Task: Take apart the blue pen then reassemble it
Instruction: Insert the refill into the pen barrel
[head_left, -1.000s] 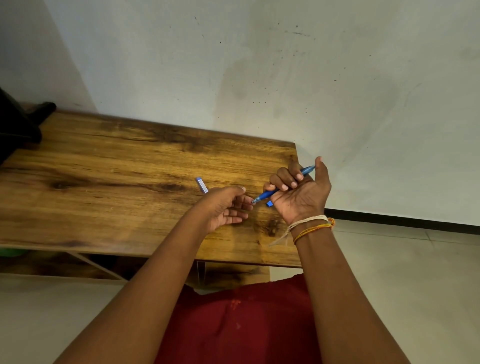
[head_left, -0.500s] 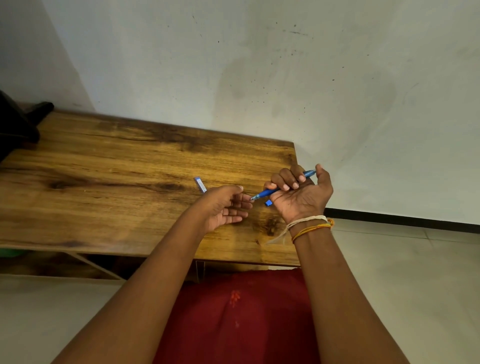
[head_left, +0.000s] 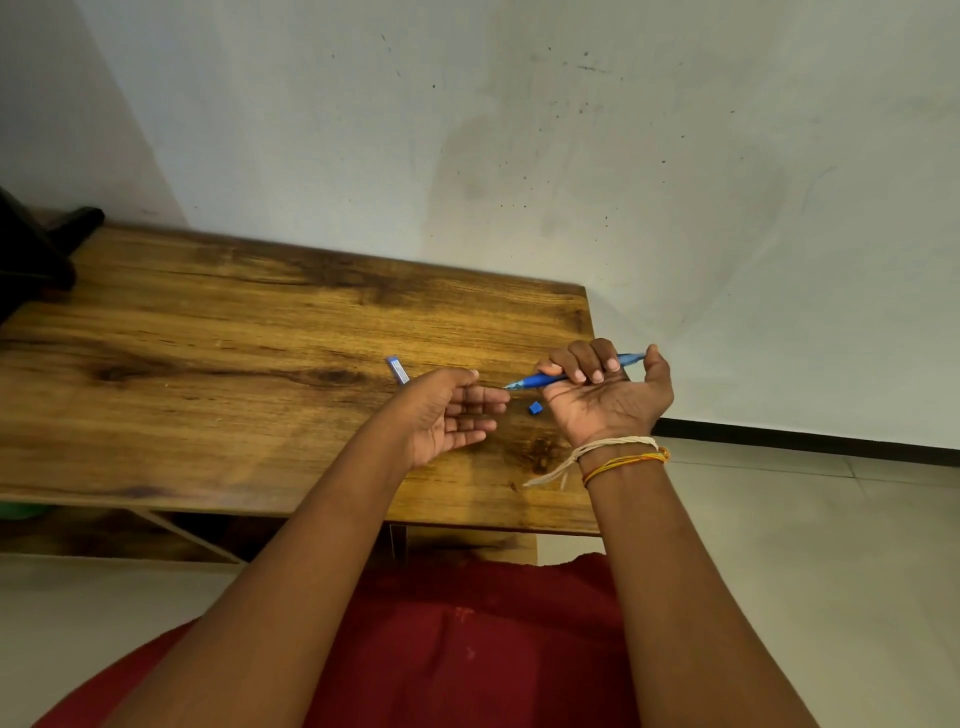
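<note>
My right hand is closed around the blue pen barrel, palm up, with the pen's tip pointing left. My left hand is just left of that tip, palm up, fingers apart and holding nothing. A small blue pen piece lies on the wooden table between my two hands. A second blue and white pen part lies on the table just beyond my left hand.
The table's right edge runs just beyond my right hand, with tiled floor past it. A dark object sits at the table's far left corner. A white wall stands behind. My red clothing fills the bottom.
My left hand has let go of the pen tip, opened and pulled slightly left. The small blue piece on the table now shows fully between my hands.
</note>
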